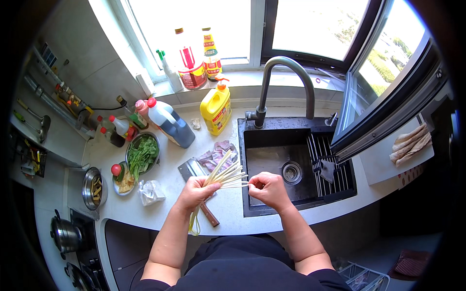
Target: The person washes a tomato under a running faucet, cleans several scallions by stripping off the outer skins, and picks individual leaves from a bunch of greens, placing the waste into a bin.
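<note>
My left hand (pixel 195 193) is closed around a loose bunch of long, thin, pale vegetable stalks (pixel 227 175). Their whitish ends fan out to the right, and yellow-green ends hang below the fist. Just right of the fan, by the sink's near left corner, my right hand (pixel 268 191) is closed in a pinch at the tip of a stalk; its fingertips are partly hidden. Under the left hand a cleaver (pixel 209 214) with a wooden handle lies on the counter, its blade partly covered. A crumpled, purplish-patterned cloth or bag (pixel 221 153) lies behind the bunch.
A dark sink (pixel 267 155) with a tall curved faucet (pixel 286 60) and a drying rack (pixel 335 169) is at right. Left stand a yellow jug (pixel 216 109), a large dark bottle (pixel 172 123), a bowl of leafy greens (pixel 143 153), a small plate (pixel 125 182) and a plastic bag (pixel 151 193).
</note>
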Demonstrator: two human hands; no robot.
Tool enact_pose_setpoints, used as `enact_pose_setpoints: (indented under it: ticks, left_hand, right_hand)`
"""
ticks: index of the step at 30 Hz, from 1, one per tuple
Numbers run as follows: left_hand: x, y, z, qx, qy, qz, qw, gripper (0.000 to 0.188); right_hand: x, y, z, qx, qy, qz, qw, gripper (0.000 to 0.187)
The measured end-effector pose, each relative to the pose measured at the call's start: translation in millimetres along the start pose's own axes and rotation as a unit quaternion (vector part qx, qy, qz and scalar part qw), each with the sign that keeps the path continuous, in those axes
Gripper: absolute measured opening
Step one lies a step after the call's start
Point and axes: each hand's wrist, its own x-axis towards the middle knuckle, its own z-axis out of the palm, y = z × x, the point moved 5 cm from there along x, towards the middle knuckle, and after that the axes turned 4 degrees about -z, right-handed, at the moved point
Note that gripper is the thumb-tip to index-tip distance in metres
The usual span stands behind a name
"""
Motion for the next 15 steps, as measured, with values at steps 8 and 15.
enact_pose_setpoints:
  ticks: [8,15]
  left_hand:
    - [4.7,-15.7,7.3,-0.002,0.082,0.038,0.996,0.015]
    - [-4.6,-6.7,-3.1,-0.044,0.103,0.005,0.994,0.015]
  right_hand:
    - [-3.4,41.8,22.1,0.064,0.140,0.108,0.982,0.010]
    - [-10.1,93.2,24.5,0.438,0.163,0.345,0.814,0.004]
